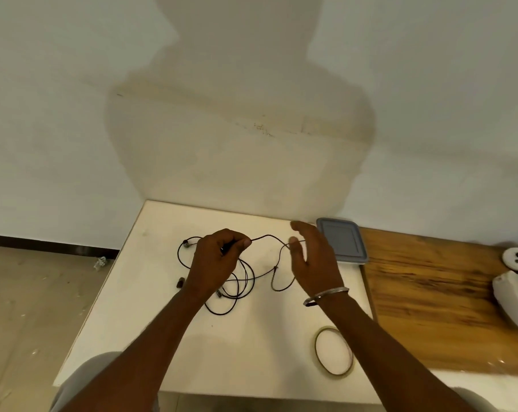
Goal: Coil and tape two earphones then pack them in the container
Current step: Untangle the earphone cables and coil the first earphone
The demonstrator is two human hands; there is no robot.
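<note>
Black earphone cable (240, 282) lies in a loose tangle on the white table (151, 316); I cannot tell the two earphones apart. One earbud (186, 242) lies at the far left, and a small dark piece (180, 283) lies beside my left wrist. My left hand (219, 258) pinches a strand between thumb and curled fingers and holds it above the table. That strand runs right to my right hand (311, 257), whose fingers are straight, and touches it near the thumb. The grey-lidded container (342, 240) stands closed just behind my right hand. A roll of clear tape (317, 356) lies flat near the front.
A wooden top (430, 292) adjoins the white table on the right, with a white device (513, 301) at its right edge. A wall rises right behind the table. Bare floor (29, 307) lies to the left.
</note>
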